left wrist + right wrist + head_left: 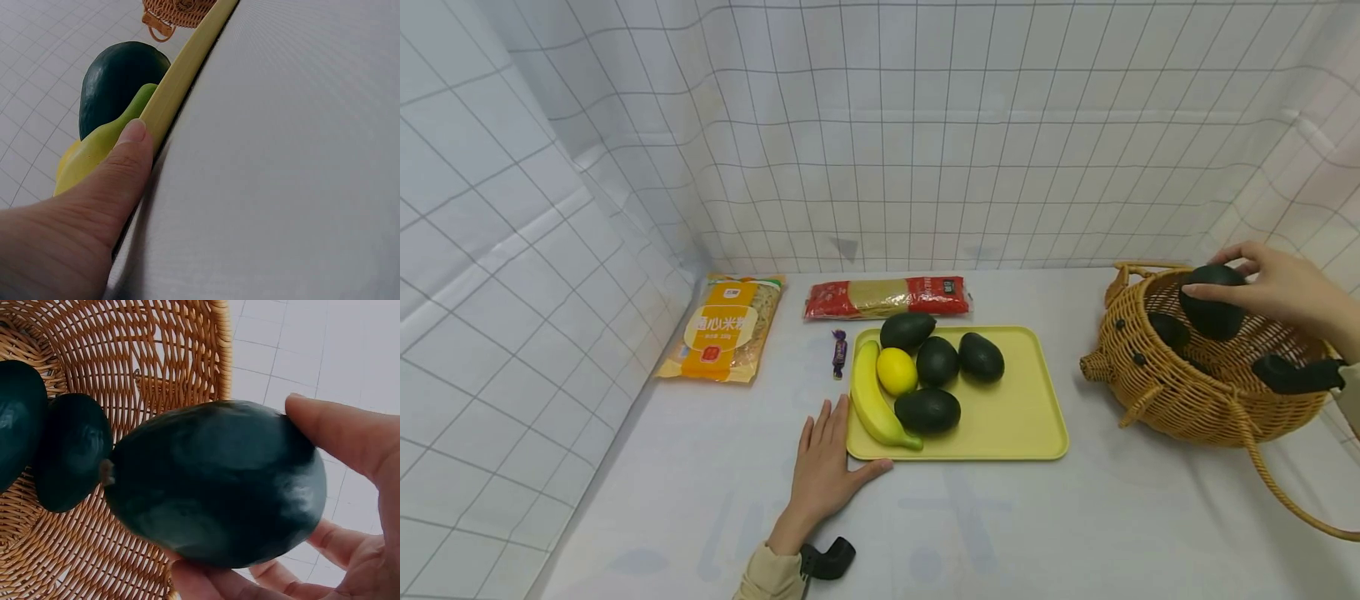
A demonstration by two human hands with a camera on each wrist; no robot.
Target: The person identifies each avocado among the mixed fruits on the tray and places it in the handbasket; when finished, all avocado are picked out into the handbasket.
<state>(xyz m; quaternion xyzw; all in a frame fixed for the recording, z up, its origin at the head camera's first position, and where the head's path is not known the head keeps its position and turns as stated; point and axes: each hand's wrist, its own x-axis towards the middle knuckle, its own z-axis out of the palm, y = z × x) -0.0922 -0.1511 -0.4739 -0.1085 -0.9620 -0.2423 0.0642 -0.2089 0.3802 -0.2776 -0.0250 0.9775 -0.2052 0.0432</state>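
Note:
In the head view my right hand (pixel 1277 283) grips a dark green avocado (pixel 1213 312) over the opening of a pig-shaped wicker basket (pixel 1195 417). Thumb and fingers wrap its sides in the right wrist view, where two more avocados (pixel 74 450) lie inside the basket. My left hand (pixel 825 475) lies with straight fingers against the near left corner of a yellow tray (pixel 1015 417), its thumb along the rim. On the tray's left part are a banana (pixel 868 396), a lemon (pixel 897 372) and several avocados (pixel 928 411).
Behind the tray lies a red noodle packet (pixel 880 298). A small purple wrapped candy (pixel 839 354) is left of the tray, and an orange bag of rice noodles (pixel 722 329) sits farther left. The basket's looped handle (pixel 1285 492) reaches toward the front right. Gridded white curtain (pixel 880 150) encloses the table.

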